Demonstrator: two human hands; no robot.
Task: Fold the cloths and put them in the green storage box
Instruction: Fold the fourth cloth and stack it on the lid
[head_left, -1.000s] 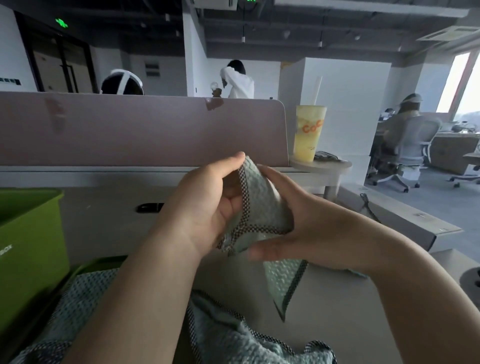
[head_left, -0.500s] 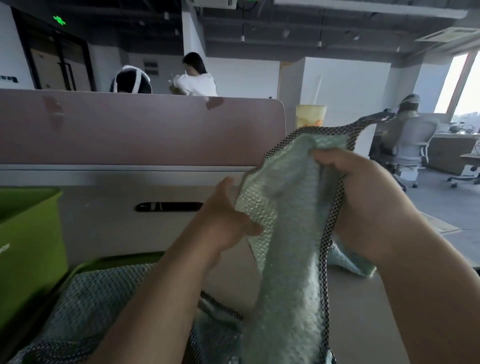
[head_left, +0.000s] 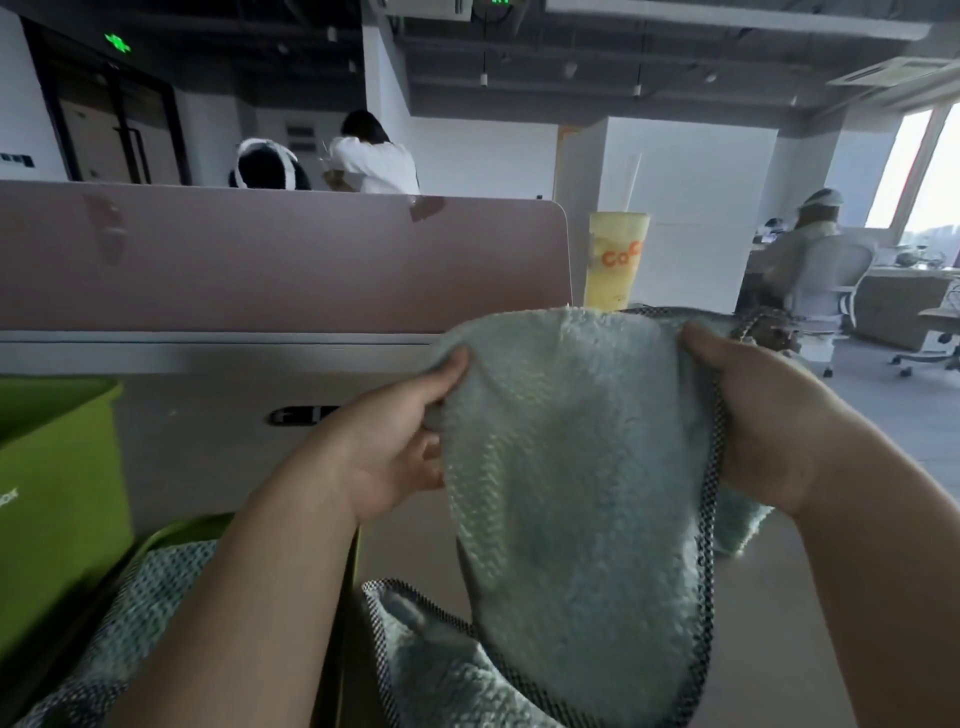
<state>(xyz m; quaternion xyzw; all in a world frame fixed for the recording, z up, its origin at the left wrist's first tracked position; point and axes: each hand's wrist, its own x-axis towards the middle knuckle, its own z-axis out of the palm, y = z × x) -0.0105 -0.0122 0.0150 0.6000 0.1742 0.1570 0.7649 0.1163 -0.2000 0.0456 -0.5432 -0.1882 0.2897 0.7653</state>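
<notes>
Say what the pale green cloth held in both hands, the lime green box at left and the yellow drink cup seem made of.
The pale green cloth looks like fluffy microfibre terry, edged in black-and-white checked trim. The lime green box has smooth matte walls with white print: probably plastic, perhaps coated fabric. The yellow drink cup seems translucent plastic with orange lettering.

The pale desk (head_left: 810, 649) carries a green storage box (head_left: 52, 493) at 9 o'clock, a green-rimmed tray (head_left: 176, 530) holding a checked-edged cloth (head_left: 140, 613) at 7 o'clock and a crumpled teal cloth (head_left: 431, 670) at 6 o'clock, with a dark cable slot (head_left: 298, 415) at 10 o'clock below the pink partition (head_left: 260, 260).
</notes>
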